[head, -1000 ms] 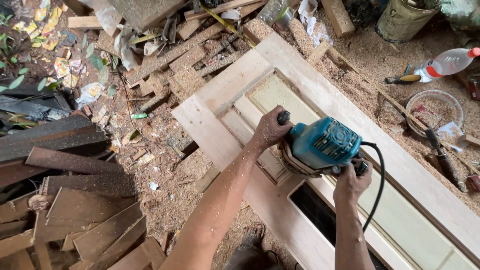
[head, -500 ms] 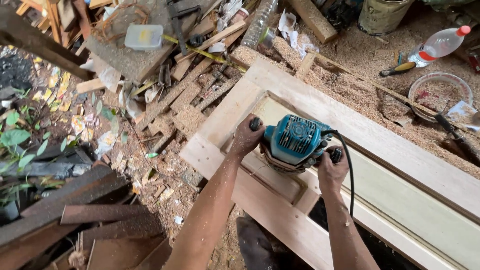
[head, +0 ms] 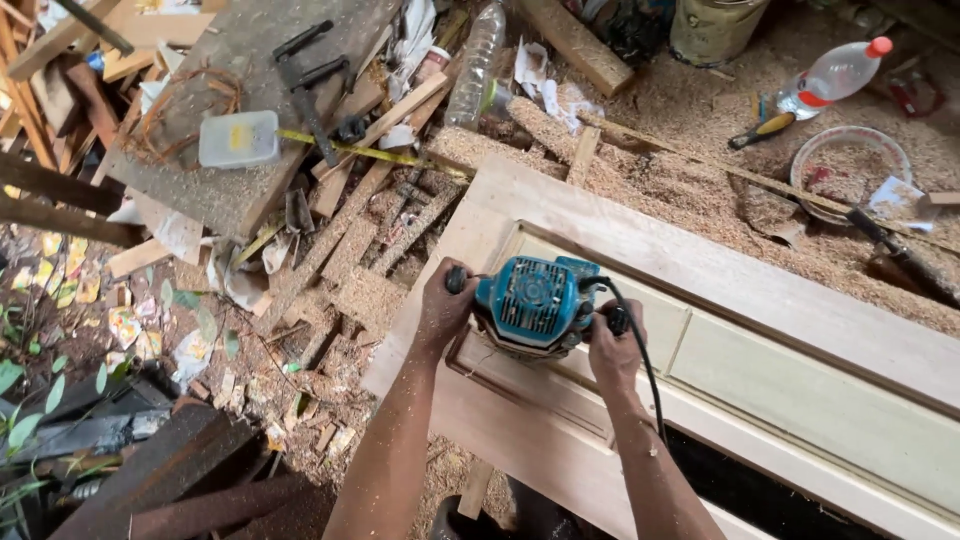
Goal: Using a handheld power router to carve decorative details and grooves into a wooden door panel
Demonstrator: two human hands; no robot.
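Observation:
A teal electric router [head: 536, 300] stands on a pale wooden panelled door [head: 760, 300] that lies flat across the work area. My left hand [head: 445, 308] grips the router's left handle. My right hand [head: 612, 345] grips its right handle, and a black power cord runs down past my right wrist. The tool sits near the door's left end, over the edge of a recessed panel.
Sawdust and offcut wood strips [head: 380, 240] lie left of the door. A board [head: 240, 110] at upper left carries a clear plastic box [head: 238, 138] and clamps. Plastic bottles [head: 835, 72], a screwdriver [head: 762, 130], a bowl of sawdust [head: 850, 165] and a bucket [head: 715, 30] sit beyond the door.
Both hands and the router have moved along the panel edge toward the door's left end. The view has tilted up, showing more of the cluttered board.

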